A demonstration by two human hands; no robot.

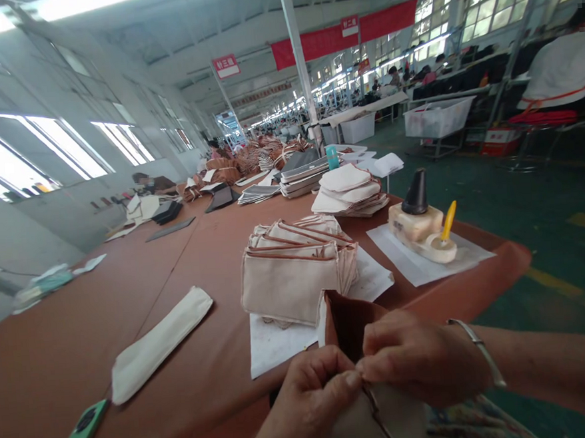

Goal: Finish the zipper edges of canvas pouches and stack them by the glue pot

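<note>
At the table's near edge, my left hand (318, 397) and my right hand (422, 357) pinch the edge of a cream fabric pouch (324, 320) with a brown lining. Their fingertips almost meet on its brown-trimmed edge, and both hands are closed on it. The lining shows through the gaping top, while the lower part hangs toward my lap. Just beyond my hands stands a row of similar cream pouches (289, 282) with brown edging, on white paper (276, 347). A silver bracelet (477, 353) circles my right wrist.
A glue pot with a black nozzle (415, 194) and a yellow-handled tool (449, 221) sit on paper at the right. An elongated cream piece (161, 345) and a green phone-like object (80, 437) lie left. Stacked panels (348, 192) stand behind. Co-workers sit further off.
</note>
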